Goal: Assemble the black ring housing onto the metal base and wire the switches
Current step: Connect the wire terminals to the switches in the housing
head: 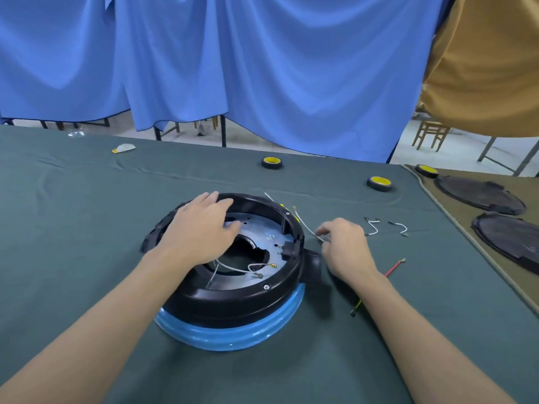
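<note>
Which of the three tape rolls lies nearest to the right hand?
The middle tape roll, on the green cloth beyond the right hand; the other two sit farther off.

Draped workbench with tape rolls and spare covers

A dark green cloth (87, 199) covers the table, backed by hanging blue curtains (262, 68) and a tan curtain (481, 68) at the right. Two black tape rolls with yellow cores (271, 162) (379, 183) sit at the far side of the green cloth. A third roll (426, 170) lies on the adjoining olive cloth (450, 207), beside two round black covers (478, 193) (507, 240). A small white-and-yellow scrap (124, 148) lies far left. A wooden chair (430, 135) stands beyond the table.
</note>
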Tool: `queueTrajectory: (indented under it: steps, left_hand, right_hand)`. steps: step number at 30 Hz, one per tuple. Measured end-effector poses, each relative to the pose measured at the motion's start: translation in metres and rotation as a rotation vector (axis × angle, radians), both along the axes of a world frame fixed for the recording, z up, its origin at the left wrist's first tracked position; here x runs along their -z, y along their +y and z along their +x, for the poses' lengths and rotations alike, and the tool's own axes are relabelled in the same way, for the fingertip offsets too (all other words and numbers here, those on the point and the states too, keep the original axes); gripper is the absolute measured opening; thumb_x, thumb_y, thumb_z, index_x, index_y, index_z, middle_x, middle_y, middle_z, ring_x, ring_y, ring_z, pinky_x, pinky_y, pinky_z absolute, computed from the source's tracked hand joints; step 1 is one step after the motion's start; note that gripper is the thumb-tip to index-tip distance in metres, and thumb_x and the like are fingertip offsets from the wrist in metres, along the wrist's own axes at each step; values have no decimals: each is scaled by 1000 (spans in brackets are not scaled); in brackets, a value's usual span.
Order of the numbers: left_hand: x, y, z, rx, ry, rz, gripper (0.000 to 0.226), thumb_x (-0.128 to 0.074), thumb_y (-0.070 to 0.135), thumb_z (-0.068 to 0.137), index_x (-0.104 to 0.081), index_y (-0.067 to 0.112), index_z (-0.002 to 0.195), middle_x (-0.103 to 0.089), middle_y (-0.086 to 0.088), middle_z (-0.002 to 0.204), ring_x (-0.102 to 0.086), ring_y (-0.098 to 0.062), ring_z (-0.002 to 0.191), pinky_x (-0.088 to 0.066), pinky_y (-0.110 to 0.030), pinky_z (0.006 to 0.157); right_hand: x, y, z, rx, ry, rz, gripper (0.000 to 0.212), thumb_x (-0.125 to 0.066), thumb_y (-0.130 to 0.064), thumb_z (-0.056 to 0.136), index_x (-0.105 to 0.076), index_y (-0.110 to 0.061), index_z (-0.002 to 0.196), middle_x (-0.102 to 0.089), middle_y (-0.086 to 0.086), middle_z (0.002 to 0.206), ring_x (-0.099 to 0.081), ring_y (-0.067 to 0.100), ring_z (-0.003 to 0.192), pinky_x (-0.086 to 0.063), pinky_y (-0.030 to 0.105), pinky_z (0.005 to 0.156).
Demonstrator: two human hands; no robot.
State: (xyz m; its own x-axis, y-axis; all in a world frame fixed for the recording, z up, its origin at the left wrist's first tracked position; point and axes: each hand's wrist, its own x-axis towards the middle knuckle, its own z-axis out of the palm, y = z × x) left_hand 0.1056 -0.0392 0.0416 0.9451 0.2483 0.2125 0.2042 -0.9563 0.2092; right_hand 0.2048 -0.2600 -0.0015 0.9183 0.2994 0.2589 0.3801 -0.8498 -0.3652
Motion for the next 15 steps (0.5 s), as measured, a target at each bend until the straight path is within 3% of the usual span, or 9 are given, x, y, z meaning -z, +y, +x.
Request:
queueTrajectory:
  steps: [3,5,7,10,15]
  left_hand:
    - [0,-1,0,1,-7,-23,51,-46,38,100,-42,17,146,-43,-7,148,-30,-21,140,-26,-35,108]
    - [-1,0,0,0,-13,-29,51,-46,37,100,-42,18,147,-41,-5,150,-29,-19,141,-25,-34,109]
    - [-1,0,0,-1,-18,-28,51,-47,36,100,-42,18,147,-41,-5,151,-28,-19,141,-24,-33,108]
    - [-1,-1,0,0,-8,-27,50,-46,37,101,-44,18,147,-40,-4,151,-28,-18,142,-25,-33,108]
    - [-2,0,-1,-2,-20,-58,46,-48,37,100,-49,19,143,-42,-4,149,-28,-17,141,-25,-32,107]
  right_hand:
    - [2,0,0,-25,-29,118,25,-54,-8,85,-74,-17,99,-65,7,107,-60,28,102,-46,33,87]
    - [-1,-8,7,124,-115,136,24,-54,-18,88,-73,-20,103,-64,5,116,-51,29,112,-43,36,90]
    - [-2,-22,15,324,-116,21,30,-51,-35,92,-68,-23,114,-55,8,130,-38,32,123,-35,40,98]
    - [4,-36,18,442,112,-237,48,-38,-54,95,-59,-23,124,-47,15,137,-32,35,128,-28,44,103]
    - [7,-31,22,423,2,-148,37,-51,-43,93,-63,-8,99,-61,12,116,-48,33,115,-39,40,92]
